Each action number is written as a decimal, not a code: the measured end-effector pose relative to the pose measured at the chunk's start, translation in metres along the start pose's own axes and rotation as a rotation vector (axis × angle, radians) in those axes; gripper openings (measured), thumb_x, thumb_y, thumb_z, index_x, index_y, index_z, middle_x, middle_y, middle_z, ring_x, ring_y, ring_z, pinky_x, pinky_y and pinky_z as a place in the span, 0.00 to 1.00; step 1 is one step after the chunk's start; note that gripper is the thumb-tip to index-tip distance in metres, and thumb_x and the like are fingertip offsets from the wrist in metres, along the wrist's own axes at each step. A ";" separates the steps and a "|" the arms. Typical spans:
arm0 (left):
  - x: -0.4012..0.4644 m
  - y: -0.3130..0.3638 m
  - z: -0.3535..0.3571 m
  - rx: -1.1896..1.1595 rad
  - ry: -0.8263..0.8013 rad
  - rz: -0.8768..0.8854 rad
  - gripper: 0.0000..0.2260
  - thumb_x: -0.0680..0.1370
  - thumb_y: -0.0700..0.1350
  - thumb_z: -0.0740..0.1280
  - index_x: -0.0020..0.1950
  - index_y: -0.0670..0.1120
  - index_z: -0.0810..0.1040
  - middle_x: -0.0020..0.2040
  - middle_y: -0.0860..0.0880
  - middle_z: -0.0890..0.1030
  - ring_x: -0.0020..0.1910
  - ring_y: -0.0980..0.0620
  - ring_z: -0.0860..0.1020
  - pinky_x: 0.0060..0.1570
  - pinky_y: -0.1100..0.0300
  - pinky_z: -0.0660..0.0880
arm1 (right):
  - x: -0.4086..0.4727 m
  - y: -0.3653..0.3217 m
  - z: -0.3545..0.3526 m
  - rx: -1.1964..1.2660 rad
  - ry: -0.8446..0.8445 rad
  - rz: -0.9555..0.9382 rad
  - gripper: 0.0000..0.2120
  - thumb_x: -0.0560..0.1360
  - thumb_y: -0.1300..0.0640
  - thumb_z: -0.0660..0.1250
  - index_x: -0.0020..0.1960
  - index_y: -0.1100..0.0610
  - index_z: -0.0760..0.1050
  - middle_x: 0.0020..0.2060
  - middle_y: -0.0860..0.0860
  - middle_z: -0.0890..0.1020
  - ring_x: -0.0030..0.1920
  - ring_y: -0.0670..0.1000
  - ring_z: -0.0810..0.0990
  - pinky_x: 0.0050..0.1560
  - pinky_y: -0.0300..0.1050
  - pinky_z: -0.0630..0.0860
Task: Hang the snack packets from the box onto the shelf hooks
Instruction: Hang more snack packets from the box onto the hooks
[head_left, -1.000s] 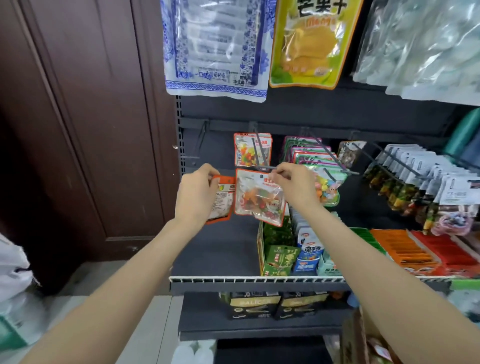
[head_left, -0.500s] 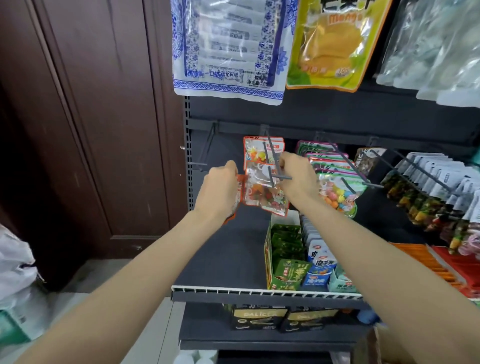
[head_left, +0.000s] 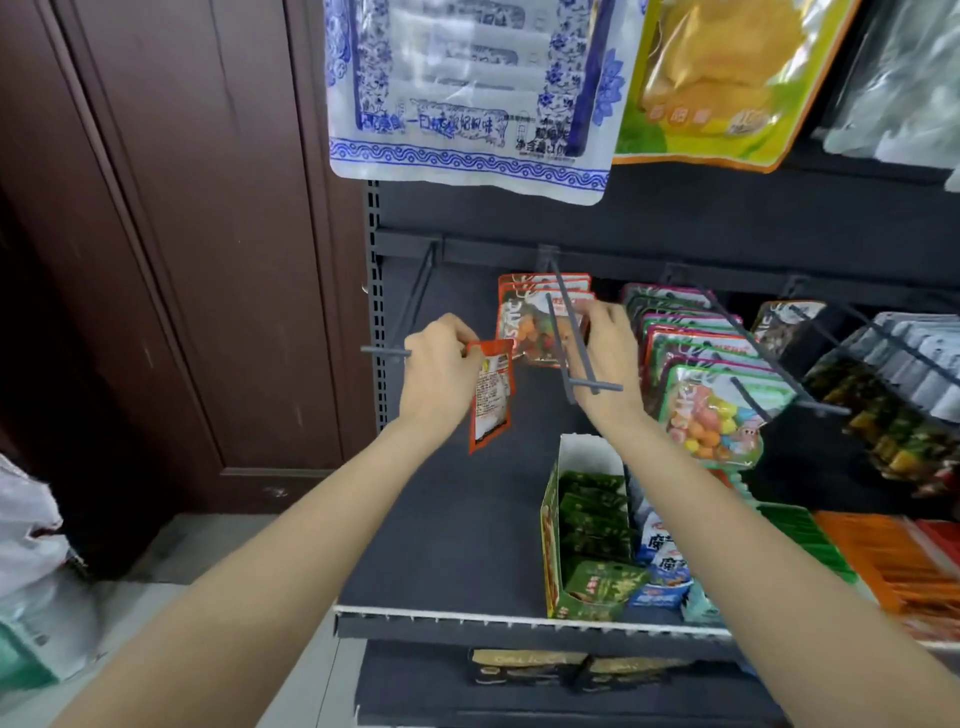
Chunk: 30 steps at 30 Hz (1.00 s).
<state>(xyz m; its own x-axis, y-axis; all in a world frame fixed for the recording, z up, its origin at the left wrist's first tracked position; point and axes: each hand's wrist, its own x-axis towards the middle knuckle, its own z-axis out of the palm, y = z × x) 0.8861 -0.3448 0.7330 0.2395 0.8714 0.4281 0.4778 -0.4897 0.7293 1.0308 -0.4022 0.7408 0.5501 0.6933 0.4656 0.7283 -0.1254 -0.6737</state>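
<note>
Green box — green packets inside, upright.

Packets: glossy plastic film. Hooks: matt grey metal. Shelf: matt dark finish. Door: smooth brown wood. Box: printed cardboard.

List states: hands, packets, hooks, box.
left hand: grips orange packet, back side showing, off any hook
right hand: fingers at the orange packets on hook
middle hook: loaded
leftmost hook: bare
green snack box: open, on shelf, partly full
</note>
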 end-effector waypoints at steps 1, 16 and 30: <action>-0.006 0.001 -0.002 -0.030 -0.015 -0.003 0.06 0.75 0.35 0.62 0.43 0.43 0.76 0.40 0.47 0.81 0.43 0.51 0.78 0.38 0.68 0.67 | -0.016 0.005 -0.002 -0.027 -0.048 -0.004 0.10 0.78 0.66 0.57 0.55 0.59 0.74 0.50 0.55 0.76 0.46 0.51 0.75 0.43 0.38 0.67; -0.098 0.008 -0.027 -0.069 -0.271 0.248 0.15 0.79 0.47 0.64 0.65 0.51 0.75 0.68 0.48 0.73 0.68 0.49 0.69 0.65 0.55 0.67 | -0.144 -0.011 -0.027 0.281 -0.078 0.016 0.14 0.74 0.68 0.65 0.56 0.55 0.75 0.42 0.47 0.82 0.40 0.41 0.79 0.40 0.37 0.74; -0.093 0.009 -0.027 -0.229 -0.403 0.148 0.28 0.75 0.46 0.70 0.73 0.53 0.65 0.53 0.49 0.69 0.47 0.54 0.69 0.53 0.64 0.68 | -0.143 -0.005 -0.050 0.135 -0.061 0.022 0.24 0.80 0.62 0.59 0.74 0.48 0.62 0.68 0.50 0.71 0.55 0.41 0.72 0.59 0.38 0.65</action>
<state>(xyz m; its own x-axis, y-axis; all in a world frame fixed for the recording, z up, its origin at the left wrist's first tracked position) 0.8449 -0.4306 0.7143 0.6208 0.7119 0.3284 0.2263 -0.5638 0.7943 0.9685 -0.5361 0.7063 0.5365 0.7337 0.4170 0.6523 -0.0472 -0.7564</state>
